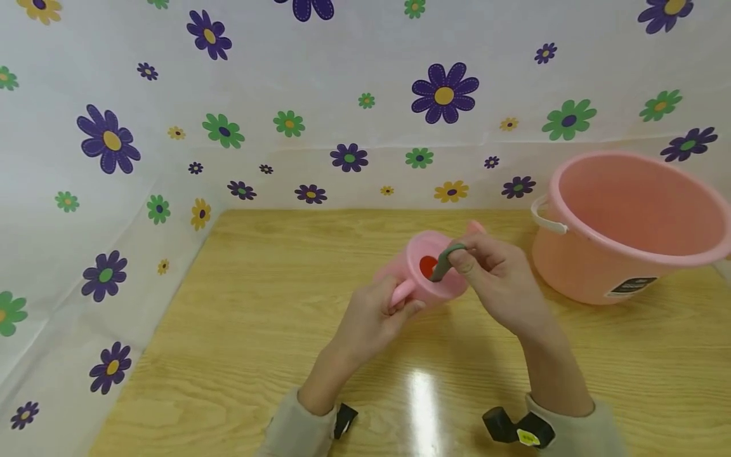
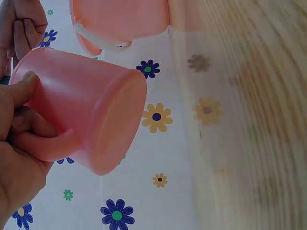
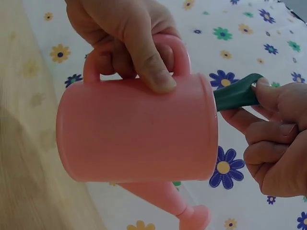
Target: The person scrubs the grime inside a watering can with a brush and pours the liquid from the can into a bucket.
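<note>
The pink watering can (image 3: pixel 139 129) is tilted above the worktop (image 1: pixel 257 330), its mouth facing the right hand (image 1: pixel 497 279), to the left of the pink bucket (image 1: pixel 594 266). The left hand (image 1: pixel 371 317) grips the can by its side handle (image 1: pixel 404 291), fingers curled round it, with no second support visible under the base. The right hand pinches the end of a green piece (image 3: pixel 235 96) whose other end lies inside the can, next to something red (image 1: pixel 426 263); whether the two are joined, I cannot tell. A hard pull on the green piece could twist the can about its handle, since only that one grip steadies it. The fingertip pinch takes in only the end, so the piece might slip back in if it snags on the rim or the red thing. Too steep a tilt could let loose contents slide out onto the worktop. The spout (image 3: pixel 158 194) juts out near the right hand and could be knocked by a careless sideways sweep.
</note>
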`<action>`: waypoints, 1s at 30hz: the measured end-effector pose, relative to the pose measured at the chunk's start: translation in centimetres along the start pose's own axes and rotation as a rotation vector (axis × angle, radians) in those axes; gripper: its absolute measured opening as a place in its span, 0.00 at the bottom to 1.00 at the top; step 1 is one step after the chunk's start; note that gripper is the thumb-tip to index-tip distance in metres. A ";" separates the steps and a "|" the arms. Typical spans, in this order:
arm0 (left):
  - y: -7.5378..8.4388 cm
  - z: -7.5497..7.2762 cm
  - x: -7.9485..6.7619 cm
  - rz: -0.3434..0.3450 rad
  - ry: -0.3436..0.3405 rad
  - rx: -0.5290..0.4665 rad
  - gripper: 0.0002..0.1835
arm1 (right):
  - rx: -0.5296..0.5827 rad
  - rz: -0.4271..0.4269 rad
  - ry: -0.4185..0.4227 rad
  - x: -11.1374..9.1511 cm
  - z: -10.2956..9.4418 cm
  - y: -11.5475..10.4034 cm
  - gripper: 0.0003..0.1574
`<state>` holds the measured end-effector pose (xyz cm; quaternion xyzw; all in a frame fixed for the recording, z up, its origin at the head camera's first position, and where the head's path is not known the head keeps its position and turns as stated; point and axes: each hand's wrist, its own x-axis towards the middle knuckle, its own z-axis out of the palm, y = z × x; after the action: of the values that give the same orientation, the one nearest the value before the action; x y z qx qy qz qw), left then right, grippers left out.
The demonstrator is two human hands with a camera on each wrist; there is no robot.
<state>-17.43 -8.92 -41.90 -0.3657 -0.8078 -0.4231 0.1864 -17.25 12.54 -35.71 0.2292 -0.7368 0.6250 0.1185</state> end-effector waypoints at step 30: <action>-0.6 -0.3 -0.2 0.113 0.132 0.094 0.18 | 0.011 0.089 0.261 -0.9 2.1 -1.6 0.16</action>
<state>-17.74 -9.43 -42.16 -0.3730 -0.7907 -0.3966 0.2799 -15.42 10.45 -35.11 0.1137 -0.7210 0.6583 0.1842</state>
